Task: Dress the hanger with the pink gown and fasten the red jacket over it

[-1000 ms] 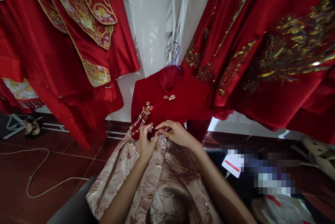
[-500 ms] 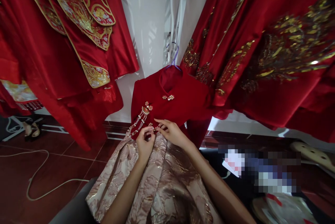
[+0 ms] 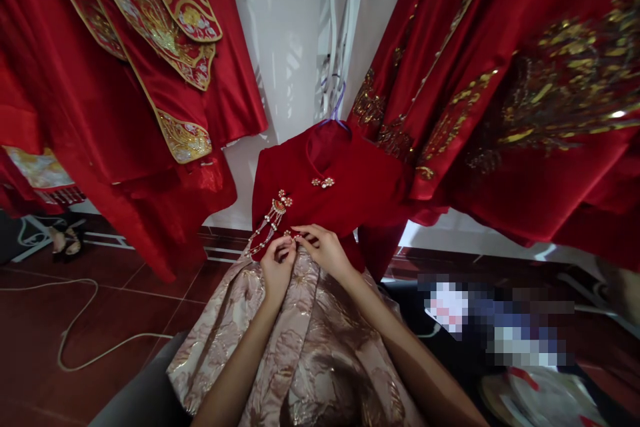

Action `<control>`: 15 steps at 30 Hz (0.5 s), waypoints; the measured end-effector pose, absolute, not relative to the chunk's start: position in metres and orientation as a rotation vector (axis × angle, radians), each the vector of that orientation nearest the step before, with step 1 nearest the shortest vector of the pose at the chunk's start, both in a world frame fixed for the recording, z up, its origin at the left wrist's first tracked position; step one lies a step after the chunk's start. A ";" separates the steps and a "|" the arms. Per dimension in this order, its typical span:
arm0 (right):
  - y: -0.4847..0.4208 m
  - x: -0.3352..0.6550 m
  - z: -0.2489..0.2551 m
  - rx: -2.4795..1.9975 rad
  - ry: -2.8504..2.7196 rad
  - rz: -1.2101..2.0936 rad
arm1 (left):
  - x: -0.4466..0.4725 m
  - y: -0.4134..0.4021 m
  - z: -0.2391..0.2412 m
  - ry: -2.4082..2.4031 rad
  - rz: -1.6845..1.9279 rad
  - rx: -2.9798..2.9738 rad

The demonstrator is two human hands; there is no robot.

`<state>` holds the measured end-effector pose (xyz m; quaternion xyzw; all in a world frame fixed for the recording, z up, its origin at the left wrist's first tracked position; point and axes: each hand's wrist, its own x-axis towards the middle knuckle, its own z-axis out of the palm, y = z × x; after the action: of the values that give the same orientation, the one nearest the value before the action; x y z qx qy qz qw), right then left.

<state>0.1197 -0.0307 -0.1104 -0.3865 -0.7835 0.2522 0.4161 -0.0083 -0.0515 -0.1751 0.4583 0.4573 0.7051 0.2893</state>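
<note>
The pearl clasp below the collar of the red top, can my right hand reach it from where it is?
Probably yes. The right hand sits at the lower edge of the red top, below the pearl clasp, with only bare red fabric between them.

A pixelated patch point(image 3: 500, 330) hides whatever lies right of the skirt point(image 3: 300, 354).

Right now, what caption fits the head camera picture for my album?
Left hand and right hand touch a clasp on the red dress.
</note>
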 end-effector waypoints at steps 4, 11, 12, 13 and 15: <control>-0.030 0.119 -0.113 -0.980 -1.973 0.624 | -0.009 -0.049 -0.175 1.195 1.853 1.159; -0.023 0.118 -0.124 -0.976 -1.922 0.634 | -0.014 -0.047 -0.172 1.163 1.716 1.045; -0.023 0.118 -0.126 -0.974 -1.917 0.636 | -0.014 -0.047 -0.172 1.165 1.711 1.041; -0.022 0.118 -0.126 -0.971 -1.914 0.637 | -0.014 -0.047 -0.172 1.164 1.706 1.039; -0.022 0.119 -0.127 -0.965 -1.916 0.638 | -0.015 -0.047 -0.172 1.161 1.698 1.033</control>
<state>0.1186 -0.0222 -0.1270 -0.3878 -0.7703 0.2563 0.4366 -0.0151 -0.0465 -0.1720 0.4097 0.4606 0.6738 0.4076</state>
